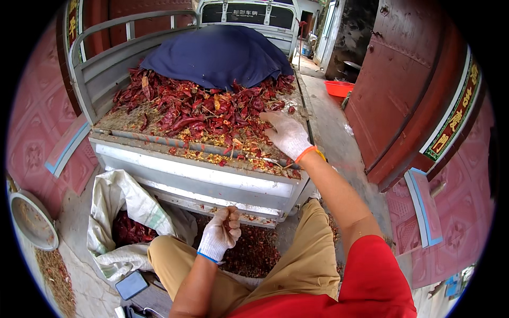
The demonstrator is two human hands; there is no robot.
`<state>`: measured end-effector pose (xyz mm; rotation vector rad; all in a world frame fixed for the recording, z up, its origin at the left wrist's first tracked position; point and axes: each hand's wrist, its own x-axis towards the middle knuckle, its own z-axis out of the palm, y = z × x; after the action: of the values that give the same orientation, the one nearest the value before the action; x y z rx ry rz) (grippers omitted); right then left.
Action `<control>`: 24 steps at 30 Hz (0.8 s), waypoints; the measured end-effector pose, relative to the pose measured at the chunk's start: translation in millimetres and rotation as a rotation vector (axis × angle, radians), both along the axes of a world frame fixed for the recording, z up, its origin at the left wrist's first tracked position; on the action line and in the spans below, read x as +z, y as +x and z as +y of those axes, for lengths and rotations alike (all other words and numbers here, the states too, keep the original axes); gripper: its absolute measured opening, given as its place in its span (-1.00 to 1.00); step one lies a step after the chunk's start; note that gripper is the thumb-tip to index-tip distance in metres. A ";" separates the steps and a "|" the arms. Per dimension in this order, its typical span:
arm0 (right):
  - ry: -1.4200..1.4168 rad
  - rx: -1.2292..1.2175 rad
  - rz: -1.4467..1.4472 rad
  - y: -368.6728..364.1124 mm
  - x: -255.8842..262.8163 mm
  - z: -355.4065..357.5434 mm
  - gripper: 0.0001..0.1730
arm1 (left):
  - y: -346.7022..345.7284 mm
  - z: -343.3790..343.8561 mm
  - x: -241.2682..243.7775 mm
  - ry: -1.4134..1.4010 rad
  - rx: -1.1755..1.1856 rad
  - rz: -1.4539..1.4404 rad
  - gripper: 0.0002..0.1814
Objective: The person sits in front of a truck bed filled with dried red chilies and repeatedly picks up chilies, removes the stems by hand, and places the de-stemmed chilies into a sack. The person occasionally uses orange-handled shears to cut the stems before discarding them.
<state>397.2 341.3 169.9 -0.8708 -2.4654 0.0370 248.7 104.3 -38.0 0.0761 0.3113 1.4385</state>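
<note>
A heap of dried red chilli peppers (214, 107) with loose yellow seeds lies on the bed of a small cargo truck (191, 157). At the right edge of the heap is my right hand (288, 135), in a white knit glove with an orange cuff. Its thumb and fingers are apart, and nothing shows between them. My left hand (220, 234), gloved with a blue cuff, is held above my lap below the truck's rear edge. Its fingers are curled in, with no object visible in them. Dark blue cloth (222, 55) covers the back of the heap.
A white woven sack (119, 190) with red chillies inside stands by my left knee. Chilli scraps (254, 254) lie between my legs. A phone (131, 285) rests at lower left, a metal basin (33, 220) farther left. An orange-red tub (339, 88) sits near the red door (393, 87).
</note>
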 end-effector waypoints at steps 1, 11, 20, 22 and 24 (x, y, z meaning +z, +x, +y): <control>0.011 -0.092 -0.069 -0.5 4.3 25.7 -0.46 | -0.6 -0.8 -2.0 -0.012 -0.013 0.003 -0.75; -0.073 -0.332 -0.197 -29.3 -25.4 111.4 -0.50 | 0.3 -3.4 3.6 -0.074 -0.019 0.069 -0.74; -0.178 -0.027 0.344 4.9 1.9 74.6 -0.57 | 1.5 -1.4 4.8 -0.065 -0.009 0.163 -0.63; -0.325 -0.063 0.519 15.0 -3.3 85.9 -0.59 | 4.7 0.0 6.1 -0.048 -0.036 0.179 -0.61; -0.501 -0.012 0.702 21.3 -1.5 79.7 -0.61 | 3.9 1.2 5.0 -0.023 -0.050 0.200 -0.59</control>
<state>418.4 421.0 168.4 -0.8731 -1.7985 0.8366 252.6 105.5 -33.0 0.2083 0.4866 1.3799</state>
